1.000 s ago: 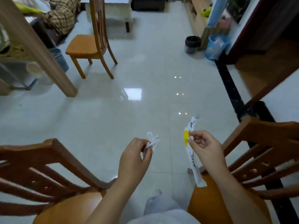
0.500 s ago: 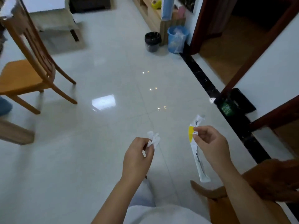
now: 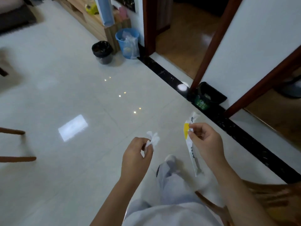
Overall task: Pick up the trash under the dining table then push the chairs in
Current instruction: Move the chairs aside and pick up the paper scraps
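Left hand (image 3: 136,154) is pinched shut on a small crumpled tissue (image 3: 152,139), which sticks up and fwd out of the fingertips. Right hand (image 3: 206,141) pinches a long white wrapper (image 3: 190,145) w/ a yellow patch, held near its upper third. The wrapper's long axis is nearly vertical in the view: top end points away from the person and a bit to the right, the lower end hangs down toward the floor (image 3: 81,95), beside the right wrist. Both trash pieces are in the air, in front of the body, well apart from each other.

The coming move, I judge, is the drop-off. Two bins stand ahead and a bit to the left, against the wall: a black bin (image 3: 102,52) and, just beside it, a blue bin (image 3: 127,42). The left hand is on the nearer side to them; both are still well apart from the bins. A chair (image 3: 267,198) shows blurred at lower right, chair legs (image 3: 16,145) at left edge; pushing-in is not yet done
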